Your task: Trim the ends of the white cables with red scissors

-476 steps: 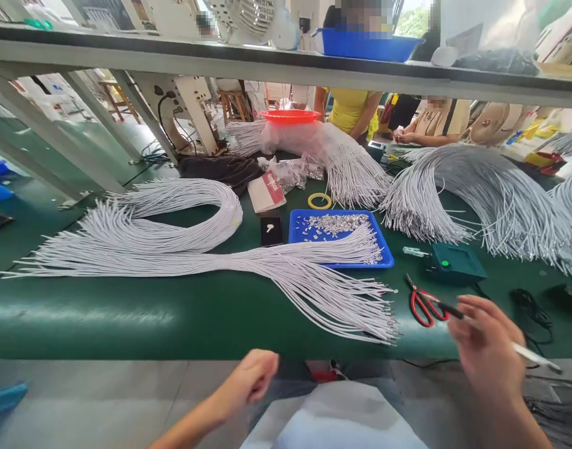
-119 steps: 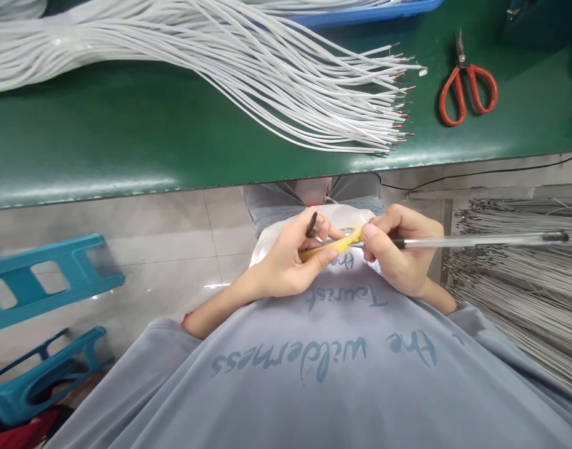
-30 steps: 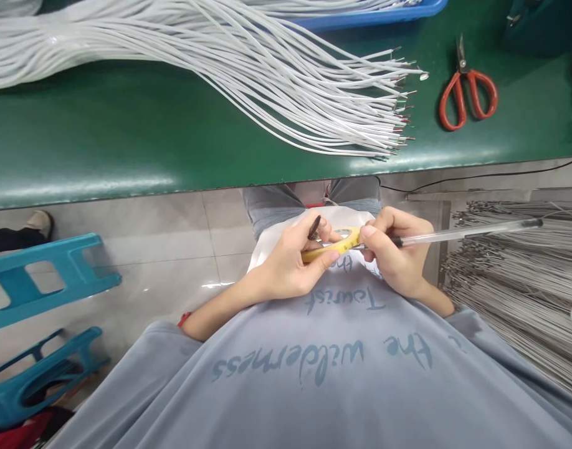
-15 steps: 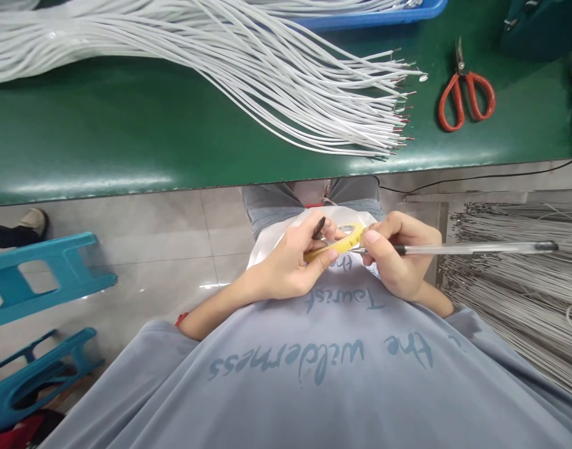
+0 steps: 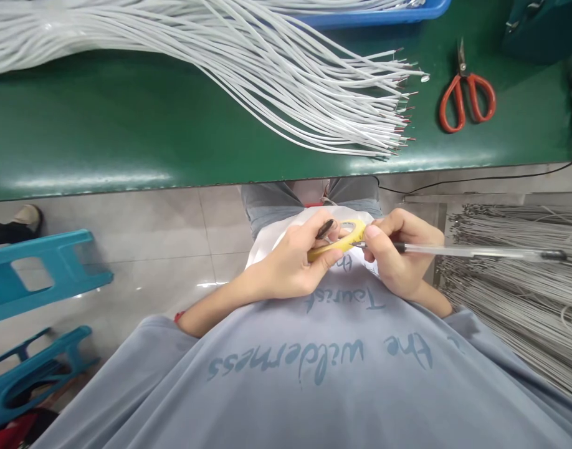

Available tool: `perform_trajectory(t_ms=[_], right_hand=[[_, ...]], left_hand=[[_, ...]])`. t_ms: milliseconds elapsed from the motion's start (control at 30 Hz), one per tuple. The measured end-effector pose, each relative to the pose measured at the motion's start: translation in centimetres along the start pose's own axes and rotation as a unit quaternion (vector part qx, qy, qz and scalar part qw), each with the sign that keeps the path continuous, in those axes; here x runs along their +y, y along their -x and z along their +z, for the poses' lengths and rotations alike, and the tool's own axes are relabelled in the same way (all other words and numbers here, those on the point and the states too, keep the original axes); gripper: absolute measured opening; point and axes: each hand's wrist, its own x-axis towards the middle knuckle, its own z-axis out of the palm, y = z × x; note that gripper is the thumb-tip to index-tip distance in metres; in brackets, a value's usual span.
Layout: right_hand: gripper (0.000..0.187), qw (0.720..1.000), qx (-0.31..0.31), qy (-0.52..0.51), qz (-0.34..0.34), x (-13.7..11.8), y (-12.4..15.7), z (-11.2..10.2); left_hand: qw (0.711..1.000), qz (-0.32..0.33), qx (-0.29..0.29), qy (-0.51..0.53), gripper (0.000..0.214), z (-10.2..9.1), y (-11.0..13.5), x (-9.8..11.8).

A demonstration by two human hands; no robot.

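My left hand (image 5: 301, 257) is closed around a roll of yellow tape (image 5: 339, 245), held in front of my lap. A black pen cap (image 5: 325, 229) sticks out between the fingers of that same hand. In my right hand (image 5: 400, 252) is a clear ballpoint pen (image 5: 473, 251), gripped close to its point. The pen's tip meets, or nearly meets, the outer side of the tape roll, and its long barrel points off to the right. Part of the tape is covered by my left fingers.
A green table (image 5: 127, 137) lies ahead, bearing a bundle of white cables (image 5: 286, 81), red-handled scissors (image 5: 466, 93) and a blue tray (image 5: 384, 17). More grey cables (image 5: 510, 280) fill the right side. Blue plastic stools (image 5: 47, 262) and a person's shoe (image 5: 28, 217) are at left.
The pen tip has shifted a little left along the tape roll, and the barrel now tilts slightly lower at its far end. Both hands keep their grips.
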Motion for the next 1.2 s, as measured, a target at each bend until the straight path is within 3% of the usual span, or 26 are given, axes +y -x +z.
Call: perform_trajectory(t_ms=[333,633,1200], right_hand=[[0.034,0.999,-0.013,0.033,-0.017,-0.1,-0.1,0.0],[0.033,0.999,-0.018,0.011,-0.03,0.3,-0.3,0.2],[0.032,1.0,-0.01,-0.01,-0.023,0.7,0.0,0.2]], left_hand=[[1.0,0.004,0.012,-0.019,0.013,0.0,0.0,-0.4],[0.999,0.038,0.031,-0.019,0.01,0.1,0.0,-0.7],[0.999,0.038,0.022,-0.032,0.013,0.1,0.1,-0.9]])
